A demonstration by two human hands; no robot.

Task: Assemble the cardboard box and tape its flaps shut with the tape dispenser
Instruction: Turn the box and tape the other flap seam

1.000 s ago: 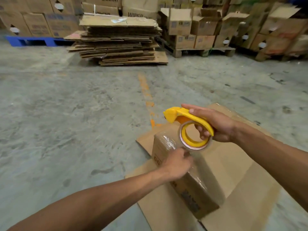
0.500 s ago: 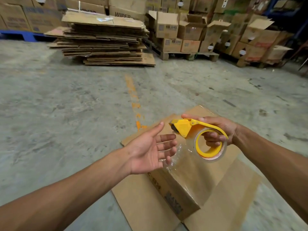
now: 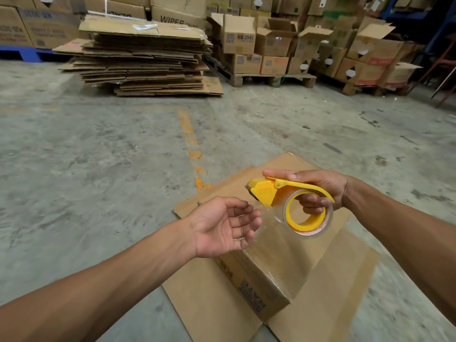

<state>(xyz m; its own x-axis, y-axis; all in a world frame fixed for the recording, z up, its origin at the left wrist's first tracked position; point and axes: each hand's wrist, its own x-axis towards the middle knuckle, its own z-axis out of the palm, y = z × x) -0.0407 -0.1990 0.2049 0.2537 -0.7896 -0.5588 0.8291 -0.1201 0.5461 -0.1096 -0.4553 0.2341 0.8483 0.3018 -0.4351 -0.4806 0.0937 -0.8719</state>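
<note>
Over on the left, the left hand (image 3: 223, 227) hangs palm-up and loose-fingered, gripping nothing, its fingertips (image 3: 254, 219) close beside a clear film of tape (image 3: 270, 219) that seems to run from the dispenser down toward the box; whether skin touches tape I cannot tell.

Below and between the two hands, one small cardboard box (image 3: 266, 275) sits on a flattened cardboard sheet (image 3: 204, 309) spread over the concrete floor (image 3: 98, 156). Its top looks glossy with tape already laid. I would judge it light and fairly stiff at the edges but easy to dent in the panel middles, so it is best steadied at a corner or side wall. The tape is thin, sticky and prone to folding on itself; it wants pinching by its free end only.

To the right, the right hand (image 3: 318, 191) is closed on one yellow tape dispenser (image 3: 274, 193), fingers through the roll's core, thumb along the top lever. Hard plastic, light, with a cutting edge at the nose to keep clear of.

Count: one box in work, one dispenser, one roll, one sheet beneath.
</note>
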